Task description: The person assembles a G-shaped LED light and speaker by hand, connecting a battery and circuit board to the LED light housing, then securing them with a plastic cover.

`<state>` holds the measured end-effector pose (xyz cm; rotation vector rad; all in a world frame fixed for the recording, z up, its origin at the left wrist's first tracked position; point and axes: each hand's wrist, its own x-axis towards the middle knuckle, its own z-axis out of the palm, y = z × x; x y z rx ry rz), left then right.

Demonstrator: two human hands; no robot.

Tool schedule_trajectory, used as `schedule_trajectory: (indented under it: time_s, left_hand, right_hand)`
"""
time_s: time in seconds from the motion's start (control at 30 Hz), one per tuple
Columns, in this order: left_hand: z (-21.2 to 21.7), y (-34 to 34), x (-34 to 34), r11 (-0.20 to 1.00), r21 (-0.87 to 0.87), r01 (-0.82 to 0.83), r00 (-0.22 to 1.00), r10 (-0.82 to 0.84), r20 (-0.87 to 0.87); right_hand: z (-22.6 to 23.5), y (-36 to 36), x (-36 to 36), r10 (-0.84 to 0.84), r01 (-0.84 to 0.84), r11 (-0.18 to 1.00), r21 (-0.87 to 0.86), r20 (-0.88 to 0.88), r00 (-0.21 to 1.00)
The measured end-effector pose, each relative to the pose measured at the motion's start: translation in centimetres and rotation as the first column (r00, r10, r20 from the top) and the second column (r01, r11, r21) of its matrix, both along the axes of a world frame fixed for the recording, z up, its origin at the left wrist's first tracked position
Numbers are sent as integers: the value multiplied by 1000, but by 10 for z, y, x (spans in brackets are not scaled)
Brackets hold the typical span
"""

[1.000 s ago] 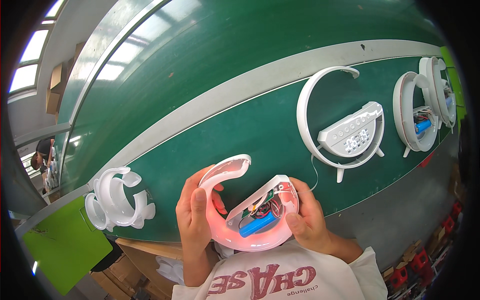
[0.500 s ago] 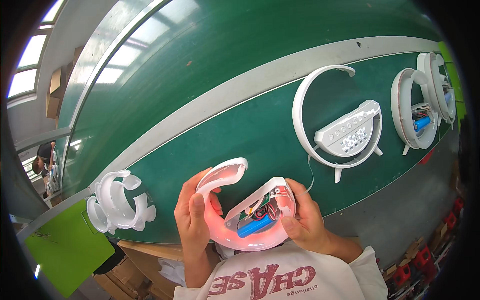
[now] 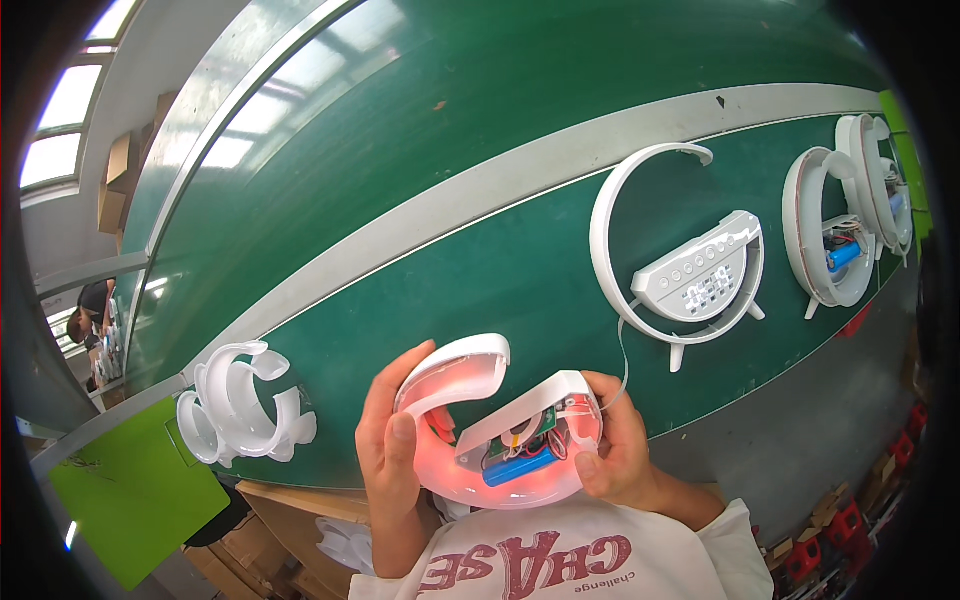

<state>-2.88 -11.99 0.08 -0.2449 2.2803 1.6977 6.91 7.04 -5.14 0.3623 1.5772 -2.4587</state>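
Note:
Both my hands grip a white ring-shaped lamp (image 3: 490,495) in front of my shirt. Its curved shell glows pinkish red. Through the open housing show a blue cylindrical battery (image 3: 520,466), a green circuit board and thin wires. My left hand (image 3: 388,440) wraps round the side of the curved arm, thumb towards me and some fingers behind it. At the opposite end my right hand (image 3: 622,445) holds the housing, its thumb on the shell. A thin white cable (image 3: 625,360) runs from near my right hand towards an assembled ring lamp with a clock display (image 3: 700,270), which rests on the green table.
Several white curved shells (image 3: 245,400) lie at the table's left end. Two open lamp bodies (image 3: 815,240) with blue batteries stand at the right. A pale rail (image 3: 450,195) runs along the back of the green table (image 3: 480,280). Cardboard boxes (image 3: 250,540) are below, and a person (image 3: 92,320) is far left.
The held lamp has shifted slightly right and is tipped a little differently, its upper edge showing more. Both hands keep their grip. The whole view has moved slightly.

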Motion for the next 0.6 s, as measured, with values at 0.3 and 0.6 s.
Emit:
schedule_trajectory:
  time_s: [0.3, 0.6]
  left_hand:
    - [26, -13, -15, 868, -360, 341, 884, -427, -192]
    - [43, 26, -27, 720, -610, 331, 834, -525, -167]
  right_hand:
    - [-3, -1, 4, -39, 39, 999, 8, -41, 998]
    - [0, 3, 0, 44, -39, 996, 82, -55, 998]
